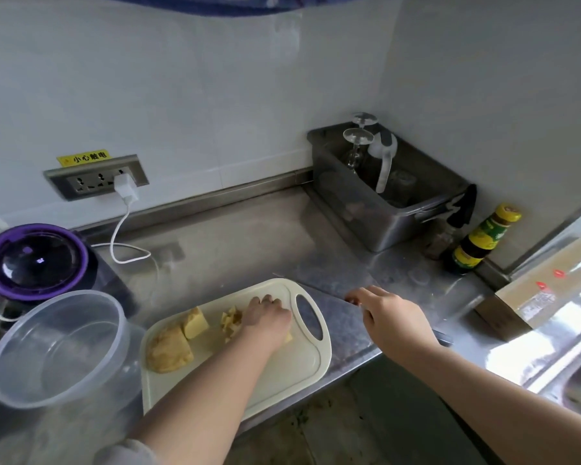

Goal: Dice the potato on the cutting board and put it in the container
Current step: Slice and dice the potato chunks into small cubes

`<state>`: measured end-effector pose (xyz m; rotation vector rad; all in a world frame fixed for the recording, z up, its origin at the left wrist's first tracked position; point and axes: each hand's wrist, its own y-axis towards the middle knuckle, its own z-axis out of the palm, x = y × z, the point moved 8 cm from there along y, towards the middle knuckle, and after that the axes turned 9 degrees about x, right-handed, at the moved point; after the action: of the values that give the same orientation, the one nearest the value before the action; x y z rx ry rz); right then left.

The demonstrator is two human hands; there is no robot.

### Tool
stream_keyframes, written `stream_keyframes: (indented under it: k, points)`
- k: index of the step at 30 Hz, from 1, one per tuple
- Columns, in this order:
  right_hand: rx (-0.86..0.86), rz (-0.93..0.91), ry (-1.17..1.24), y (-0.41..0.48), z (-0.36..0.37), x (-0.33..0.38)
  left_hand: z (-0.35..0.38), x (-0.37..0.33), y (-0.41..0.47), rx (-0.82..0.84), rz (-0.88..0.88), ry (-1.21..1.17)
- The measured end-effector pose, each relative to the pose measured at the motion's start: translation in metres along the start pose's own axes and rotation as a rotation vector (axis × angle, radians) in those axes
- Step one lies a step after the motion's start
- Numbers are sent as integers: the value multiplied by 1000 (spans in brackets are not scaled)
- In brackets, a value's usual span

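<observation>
A cream cutting board (282, 374) lies on the steel counter. On its left part sit a large potato chunk (168, 350) and a smaller cut block (195, 322). A small heap of diced potato (231, 321) lies in the middle. My left hand (269, 313) rests on the right side of that heap, fingers curled over the pieces. My right hand (393, 317) grips the handle of a cleaver (332, 280), whose wide blade hovers over the counter just beyond the board's handle hole. A clear round plastic container (57, 347) stands left of the board, with nothing in it.
A purple-lidded appliance (34, 260) stands behind the container, with a white charger cable (121, 243) running from the wall socket. A steel tub with glasses (383, 196) sits at the back right, sauce bottles (480, 239) beside it, a cardboard box (534, 290) and a sink edge at right.
</observation>
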<state>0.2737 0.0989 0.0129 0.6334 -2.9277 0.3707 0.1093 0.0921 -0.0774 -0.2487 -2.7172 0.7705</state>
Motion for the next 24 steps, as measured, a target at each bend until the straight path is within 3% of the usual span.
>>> stream_keyframes:
  k: [3,7,11,18,24]
  points:
    - [8,12,11,-1,-1,-4,0,-2,-1,2,32,-38]
    - [34,0,48,-1,1,-1,-8,9,-20,-85,92,-322]
    - [208,-76,140,2,19,20,7,44,-62,-126,120,-596]
    - [556,-348,59,-11,74,94,88,84,-139,-52,12,-726]
    - [548,-356,-13,-8,94,118,120,94,-152,-146,-158,-790]
